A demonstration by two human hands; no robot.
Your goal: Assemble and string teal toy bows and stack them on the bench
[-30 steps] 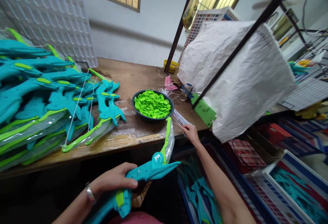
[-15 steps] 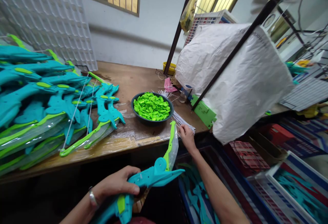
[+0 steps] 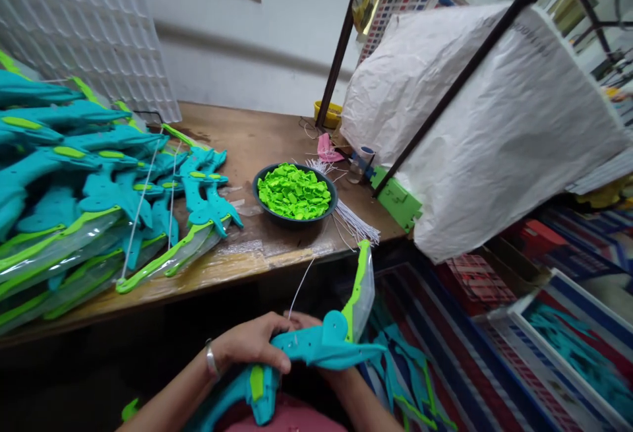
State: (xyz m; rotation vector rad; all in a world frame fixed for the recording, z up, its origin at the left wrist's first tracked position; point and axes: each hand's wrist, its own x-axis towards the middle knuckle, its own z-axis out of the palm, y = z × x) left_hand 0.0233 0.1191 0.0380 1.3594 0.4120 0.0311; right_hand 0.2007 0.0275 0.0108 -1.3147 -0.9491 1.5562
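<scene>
Back from the bundle of thin white strings (image 3: pixel 357 219) on the brown table (image 3: pixel 222 122) had come the right hand (image 3: pixel 302 320), now behind the turquoise plastic toy piece (image 3: pixel 306 346) and close to the left hand (image 3: pixel 252 345); one loose white string (image 3: pixel 300 285) stood up beside its fingertips. Two hands were in view; the left, wearing one silver bracelet (image 3: pixel 211 359), was closed round the piece, thumb on the near side; the right was mostly hidden, so how far it was open, and whether it gripped the string, could not be told.

One such piece was held, in front of the table's edge; many more lay in the heaped turquoise pieces (image 3: pixel 74 175) at the left, too overlapped to count and cut off by the frame; one dark round bowl (image 3: pixel 295 223) held bright green plastic clips (image 3: pixel 295 191), also too many to count.

Smooth and turquoise, the held piece had one green inset and one upright, curved green-edged clear limb (image 3: pixel 359 293); its lower end was cut off.
</scene>
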